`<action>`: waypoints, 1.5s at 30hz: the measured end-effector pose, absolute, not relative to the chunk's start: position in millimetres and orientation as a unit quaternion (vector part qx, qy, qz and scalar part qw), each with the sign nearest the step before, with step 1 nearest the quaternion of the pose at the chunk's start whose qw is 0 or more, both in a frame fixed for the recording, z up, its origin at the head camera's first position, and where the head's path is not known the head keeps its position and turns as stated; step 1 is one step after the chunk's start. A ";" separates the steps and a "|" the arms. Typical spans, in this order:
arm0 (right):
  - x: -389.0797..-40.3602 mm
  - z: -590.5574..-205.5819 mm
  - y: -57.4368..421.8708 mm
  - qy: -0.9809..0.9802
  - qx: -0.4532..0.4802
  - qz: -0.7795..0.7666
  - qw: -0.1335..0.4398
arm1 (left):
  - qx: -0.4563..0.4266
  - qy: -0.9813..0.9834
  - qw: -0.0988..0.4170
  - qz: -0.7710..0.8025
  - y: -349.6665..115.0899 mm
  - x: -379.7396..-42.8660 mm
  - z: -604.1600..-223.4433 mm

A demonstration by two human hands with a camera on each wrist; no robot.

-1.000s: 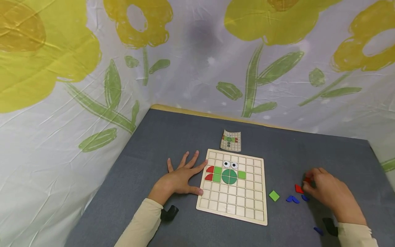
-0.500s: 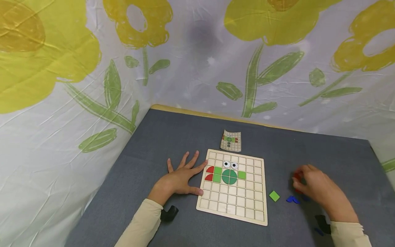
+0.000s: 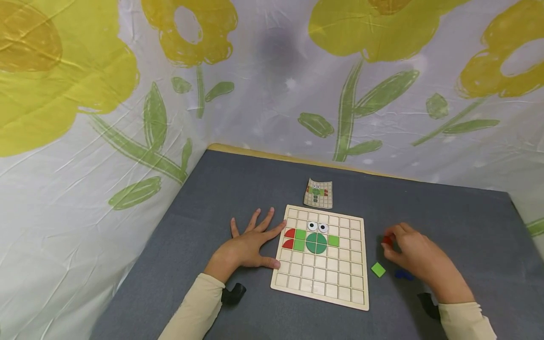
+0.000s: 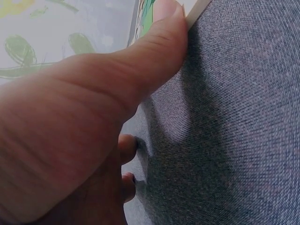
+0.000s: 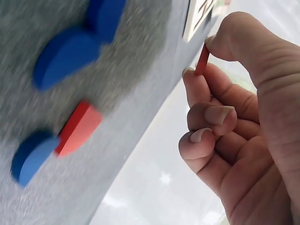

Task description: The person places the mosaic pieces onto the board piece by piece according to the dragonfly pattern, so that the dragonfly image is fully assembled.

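Note:
My right hand (image 3: 418, 255) pinches a small red tile (image 5: 202, 60) between thumb and fingertips, above the table right of the wooden grid board (image 3: 318, 283). My left hand (image 3: 248, 245) lies spread at the board's left edge, its thumb (image 4: 161, 47) and index fingertip on the rim. On the board sit two red quarter-circle tiles (image 3: 289, 244), several green squares (image 3: 299, 240), a dark green circle (image 3: 316, 243) of quarter pieces, and two eye tiles (image 3: 323, 228). A loose green square tile (image 3: 378, 269) lies between the board and my right hand.
Blue curved tiles (image 5: 65, 57) and another red tile (image 5: 78, 129) lie on the dark table under my right hand. Behind the board a small pattern card (image 3: 318, 194) shows a similar figure. A flower-printed curtain (image 3: 272, 94) borders the table's back and left.
My right hand has moved left towards the board, carrying the red tile away from where the loose pieces lie. My left hand has stayed in place.

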State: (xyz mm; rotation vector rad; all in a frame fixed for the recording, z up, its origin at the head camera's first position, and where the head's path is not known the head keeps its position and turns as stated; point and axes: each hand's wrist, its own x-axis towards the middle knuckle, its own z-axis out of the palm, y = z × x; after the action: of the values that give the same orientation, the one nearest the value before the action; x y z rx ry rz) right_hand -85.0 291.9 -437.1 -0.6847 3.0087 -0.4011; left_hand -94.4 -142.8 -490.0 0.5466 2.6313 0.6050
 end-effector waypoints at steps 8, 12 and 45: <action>-86.7 -435.5 268.1 0.960 -0.247 -0.130 0.031 | 0.178 0.939 0.216 0.199 -137.7 -91.1 -468.4; -89.1 -437.4 256.7 0.957 -0.259 -0.128 0.029 | 0.176 0.939 0.221 0.196 -137.1 -90.3 -463.7; -96.9 -452.7 207.5 0.946 -0.316 -0.075 -0.001 | 0.185 0.937 0.208 0.212 -140.5 -92.3 -481.7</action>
State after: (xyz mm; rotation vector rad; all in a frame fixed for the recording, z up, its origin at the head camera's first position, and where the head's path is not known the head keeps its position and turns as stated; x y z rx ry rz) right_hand -96.9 207.5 -452.7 -0.9940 2.9735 -0.2356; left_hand -92.3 -140.5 -481.7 0.5137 2.6084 0.5913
